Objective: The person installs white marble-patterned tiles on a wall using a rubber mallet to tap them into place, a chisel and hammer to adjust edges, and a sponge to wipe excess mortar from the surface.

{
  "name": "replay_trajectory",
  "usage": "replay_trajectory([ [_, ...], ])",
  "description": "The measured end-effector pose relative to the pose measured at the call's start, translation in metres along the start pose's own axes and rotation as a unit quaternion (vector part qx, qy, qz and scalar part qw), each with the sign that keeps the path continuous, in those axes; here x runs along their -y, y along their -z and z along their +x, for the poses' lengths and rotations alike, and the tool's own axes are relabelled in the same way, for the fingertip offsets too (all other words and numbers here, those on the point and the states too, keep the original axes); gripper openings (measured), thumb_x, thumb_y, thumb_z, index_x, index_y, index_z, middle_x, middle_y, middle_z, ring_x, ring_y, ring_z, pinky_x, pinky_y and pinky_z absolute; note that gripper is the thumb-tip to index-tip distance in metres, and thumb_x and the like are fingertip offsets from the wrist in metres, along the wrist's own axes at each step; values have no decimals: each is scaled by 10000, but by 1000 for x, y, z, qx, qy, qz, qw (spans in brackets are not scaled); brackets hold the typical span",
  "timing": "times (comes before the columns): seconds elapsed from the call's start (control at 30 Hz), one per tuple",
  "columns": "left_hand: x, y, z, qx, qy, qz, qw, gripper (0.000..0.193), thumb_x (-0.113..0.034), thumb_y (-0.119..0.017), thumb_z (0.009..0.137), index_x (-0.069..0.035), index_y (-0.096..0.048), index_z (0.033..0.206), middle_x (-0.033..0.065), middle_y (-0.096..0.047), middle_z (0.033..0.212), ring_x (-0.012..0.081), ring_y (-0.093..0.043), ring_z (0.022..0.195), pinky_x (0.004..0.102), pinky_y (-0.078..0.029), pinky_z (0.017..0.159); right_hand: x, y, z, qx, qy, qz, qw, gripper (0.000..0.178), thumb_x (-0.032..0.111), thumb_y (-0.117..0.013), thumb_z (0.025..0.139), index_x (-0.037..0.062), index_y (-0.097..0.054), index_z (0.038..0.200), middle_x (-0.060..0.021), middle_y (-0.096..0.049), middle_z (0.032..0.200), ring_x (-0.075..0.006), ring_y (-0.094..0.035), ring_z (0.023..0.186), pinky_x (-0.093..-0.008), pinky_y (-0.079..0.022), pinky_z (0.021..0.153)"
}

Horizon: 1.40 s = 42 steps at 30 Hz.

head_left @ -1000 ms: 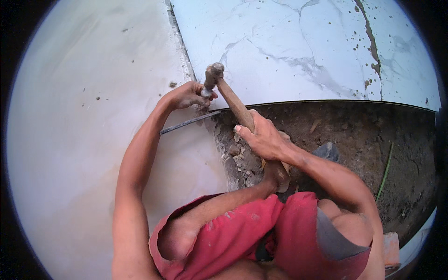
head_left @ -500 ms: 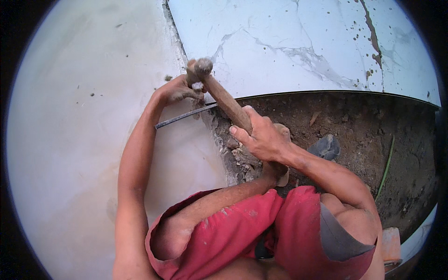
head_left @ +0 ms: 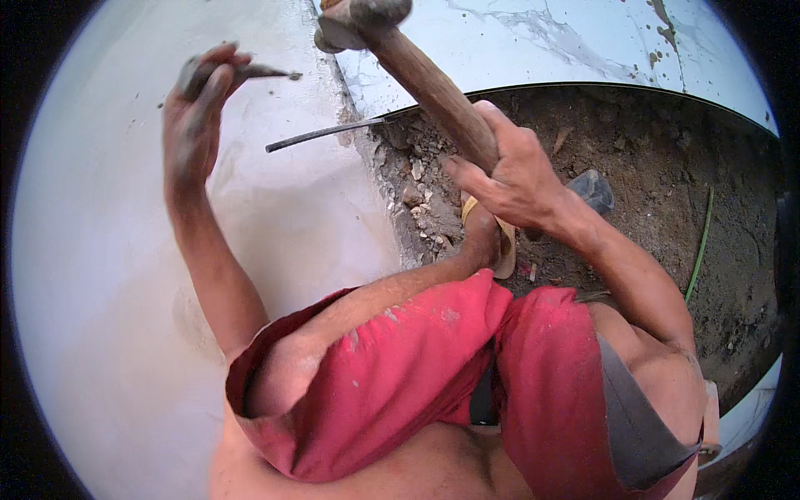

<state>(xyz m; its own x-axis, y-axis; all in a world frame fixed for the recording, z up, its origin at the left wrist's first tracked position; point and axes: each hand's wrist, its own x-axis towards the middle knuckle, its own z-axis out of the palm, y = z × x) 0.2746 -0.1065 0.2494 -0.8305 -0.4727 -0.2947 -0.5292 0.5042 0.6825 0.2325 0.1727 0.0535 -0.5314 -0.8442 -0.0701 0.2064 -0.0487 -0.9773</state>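
My left hand (head_left: pixel 196 125) is raised over the pale floor slab at the left. It is closed round a short dark pointed chisel (head_left: pixel 262 72), whose tip points right; motion blurs it a little. My right hand (head_left: pixel 521 171) grips the wooden handle of a hammer (head_left: pixel 446 100). The hammer's metal head (head_left: pixel 367 18) is at the top, over the corner of the marbled white tile (head_left: pixel 533 50). Below it a thin metal rod (head_left: pixel 321 133) reaches from over the slab to the tile's near edge.
The pale slab (head_left: pixel 108 250) has a rough broken edge with rubble (head_left: pixel 417 192). Bare soil (head_left: pixel 650 167) lies to the right, with a grey lump-like object (head_left: pixel 592 192) and a green strip (head_left: pixel 702 242). My sandalled foot (head_left: pixel 483 233) stands by the rubble, below my red shorts (head_left: pixel 400 367).
My left hand has lifted away from the tile's corner, leftward, with the chisel. The hammer has risen in my right hand, and the view has shifted slightly.
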Motion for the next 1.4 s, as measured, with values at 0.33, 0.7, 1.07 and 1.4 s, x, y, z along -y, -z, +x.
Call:
replay_trajectory([
  [0.33,112,-129,-119,136,-81,265,951,276,32,-626,669,-60,-605,929,102,-583,960,304,-548,960,402,-417,847,51,0,-40,36,-40,47,997,399,125,-654,795,-14,-486,1129,-54,-581,947,-145,-558,857,-287,-473,768],
  [0.7,194,-153,-121,-136,-128,323,928,285,18,-618,656,-122,-568,899,49,-559,976,256,-526,1021,408,-368,909,131,24,3,3,19,-130,991,369,186,-662,761,14,-541,1064,-56,-584,850,-148,-556,784,-315,-478,722],
  [1.07,192,-208,-92,-304,-132,232,914,300,-10,-587,637,-104,-535,917,80,-524,923,296,-496,966,432,-339,880,-28,-130,-30,-180,-41,111,977,220,48,-569,810,10,-437,983,-42,-502,666,-116,-518,473,-269,-447,411],
  [1.4,186,-198,-85,-348,-86,216,908,186,-3,-553,722,-100,-559,881,61,-525,901,258,-496,948,417,-319,879,-40,-175,-93,-267,-101,249,926,239,55,-559,772,28,-429,970,-64,-500,689,-147,-509,466,-305,-449,430],
])
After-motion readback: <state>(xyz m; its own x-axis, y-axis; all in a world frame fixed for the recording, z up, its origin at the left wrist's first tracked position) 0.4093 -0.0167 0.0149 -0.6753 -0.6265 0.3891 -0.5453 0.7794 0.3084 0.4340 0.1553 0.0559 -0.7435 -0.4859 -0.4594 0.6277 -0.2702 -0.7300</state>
